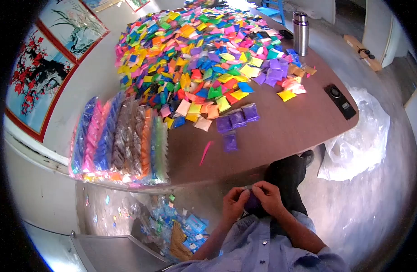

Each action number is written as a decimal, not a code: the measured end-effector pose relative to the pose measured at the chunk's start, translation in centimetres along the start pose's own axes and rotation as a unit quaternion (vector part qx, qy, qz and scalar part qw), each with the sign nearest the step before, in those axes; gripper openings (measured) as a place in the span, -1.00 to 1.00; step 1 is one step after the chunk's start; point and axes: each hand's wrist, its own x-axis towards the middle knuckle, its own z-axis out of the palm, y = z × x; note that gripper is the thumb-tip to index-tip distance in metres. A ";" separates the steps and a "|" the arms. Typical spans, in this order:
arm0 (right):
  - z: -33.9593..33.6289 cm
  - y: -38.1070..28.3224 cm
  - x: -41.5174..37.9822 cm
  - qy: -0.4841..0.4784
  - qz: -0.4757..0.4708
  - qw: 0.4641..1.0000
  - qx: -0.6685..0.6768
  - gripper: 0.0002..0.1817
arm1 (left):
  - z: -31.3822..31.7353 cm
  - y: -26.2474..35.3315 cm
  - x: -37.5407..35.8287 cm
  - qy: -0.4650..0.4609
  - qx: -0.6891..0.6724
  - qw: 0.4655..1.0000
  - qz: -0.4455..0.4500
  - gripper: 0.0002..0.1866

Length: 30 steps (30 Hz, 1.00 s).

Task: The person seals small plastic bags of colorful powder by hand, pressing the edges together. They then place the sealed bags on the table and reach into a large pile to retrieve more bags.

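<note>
Over my lap, my left hand and my right hand pinch the top edge of a small purple packet between thumbs and fingers. The packet hangs below the fingertips, partly hidden by them. On the brown table in front of me, three similar purple packets lie in a row, with a fourth purple packet just below. A thin pink strip or tool rests to their left. Beyond them spreads a large heap of small multicoloured packets.
Clear bags of twisted coloured strips stand at the table's left edge. At the right are a steel thermos and a black device with a dial. A plastic bag, blue wrappers and a straw broom lie on the floor.
</note>
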 end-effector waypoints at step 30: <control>0.2 0.9 0.0 -0.014 0.016 0.999 0.027 -0.82 | -0.1 -0.6 -0.4 -0.012 0.011 1.000 -0.020 -0.74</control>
